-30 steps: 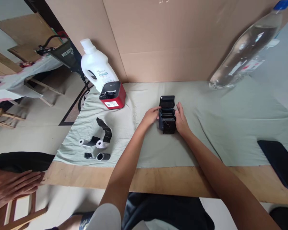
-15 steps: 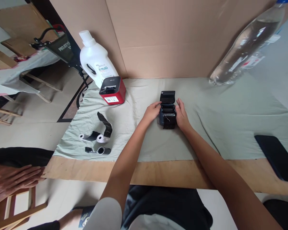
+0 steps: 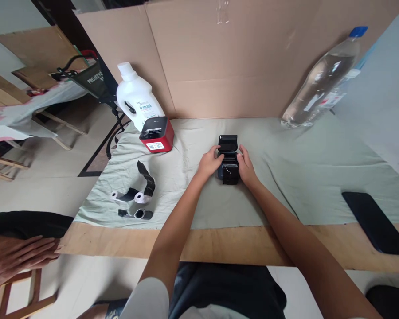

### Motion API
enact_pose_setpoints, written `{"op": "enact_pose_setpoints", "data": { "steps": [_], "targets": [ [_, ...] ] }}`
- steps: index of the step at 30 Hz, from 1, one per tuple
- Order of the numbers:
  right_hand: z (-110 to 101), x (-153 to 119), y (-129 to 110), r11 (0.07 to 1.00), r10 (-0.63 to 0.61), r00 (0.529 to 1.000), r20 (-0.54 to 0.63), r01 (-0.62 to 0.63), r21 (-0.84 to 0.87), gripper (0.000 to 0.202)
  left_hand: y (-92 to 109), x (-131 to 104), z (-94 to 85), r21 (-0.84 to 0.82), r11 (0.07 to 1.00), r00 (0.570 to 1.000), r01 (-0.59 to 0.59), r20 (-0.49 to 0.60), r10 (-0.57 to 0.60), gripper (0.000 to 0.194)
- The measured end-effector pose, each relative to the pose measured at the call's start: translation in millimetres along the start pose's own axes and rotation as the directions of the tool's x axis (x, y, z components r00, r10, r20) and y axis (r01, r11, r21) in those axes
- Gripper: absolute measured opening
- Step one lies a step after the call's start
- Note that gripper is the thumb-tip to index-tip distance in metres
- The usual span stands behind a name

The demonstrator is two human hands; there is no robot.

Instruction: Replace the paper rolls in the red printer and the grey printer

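The small black printer, lid up, right of the red printer, is being clasped between left hand and right hand, fingers pressed on its sides; the loose paper is probably being risked jamming.

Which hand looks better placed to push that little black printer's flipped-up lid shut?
Probably the left hand. Its fingers reach up along the black printer to the base of the raised lid, while the right hand grips the body lower down, steadying it on the green cloth.
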State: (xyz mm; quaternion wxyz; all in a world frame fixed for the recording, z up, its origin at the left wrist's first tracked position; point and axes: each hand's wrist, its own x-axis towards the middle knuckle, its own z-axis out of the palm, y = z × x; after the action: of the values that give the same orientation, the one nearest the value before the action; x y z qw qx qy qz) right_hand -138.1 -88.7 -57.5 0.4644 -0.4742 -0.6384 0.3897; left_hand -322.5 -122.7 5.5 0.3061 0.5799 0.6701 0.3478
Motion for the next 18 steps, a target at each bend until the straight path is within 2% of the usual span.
{"op": "enact_pose_setpoints", "data": {
  "steps": [2, 3, 7, 9, 12, 14, 18],
  "targets": [
    [0, 0, -1, 1.0, 0.008, 1.0, -0.005, -0.008, 0.008, 0.088, 4, -6, -3.8, 0.11, 0.991, 0.997, -0.074, 0.024, 0.071, 0.057],
    [0, 0, -2, 1.0, 0.01, 1.0, -0.006, -0.01, 0.011, 0.089, 6, -9, -5.4, 0.162, 0.981, 0.994, -0.104, 0.032, 0.101, 0.055],
    [1, 1, 0, 1.0, 0.009, 1.0, -0.016, -0.009, 0.026, 0.087, 19, -10, -10.0, 0.349, 0.921, 0.985, -0.175, 0.073, 0.159, 0.034],
    [1, 3, 3, 0.999, 0.0, 1.0, -0.026, 0.001, 0.036, 0.085, 33, -4, -11.5, 0.459, 0.866, 0.979, -0.198, 0.129, 0.156, 0.031],
    [0, 6, 6, 0.999, -0.019, 0.999, -0.042, 0.02, 0.042, 0.083, 60, 7, -12.0, 0.649, 0.726, 0.973, -0.227, 0.178, 0.146, 0.03],
    [0, 7, 8, 0.999, -0.022, 0.998, -0.05, 0.024, 0.038, 0.083, 78, 14, -10.1, 0.712, 0.647, 0.961, -0.274, 0.231, 0.152, 0.031],
    [0, 9, 7, 0.999, -0.026, 0.998, -0.063, 0.027, 0.027, 0.079, 100, 25, -1.5, 0.713, 0.621, 0.92, -0.326, 0.391, 0.033, 0.039]
  ]
}}
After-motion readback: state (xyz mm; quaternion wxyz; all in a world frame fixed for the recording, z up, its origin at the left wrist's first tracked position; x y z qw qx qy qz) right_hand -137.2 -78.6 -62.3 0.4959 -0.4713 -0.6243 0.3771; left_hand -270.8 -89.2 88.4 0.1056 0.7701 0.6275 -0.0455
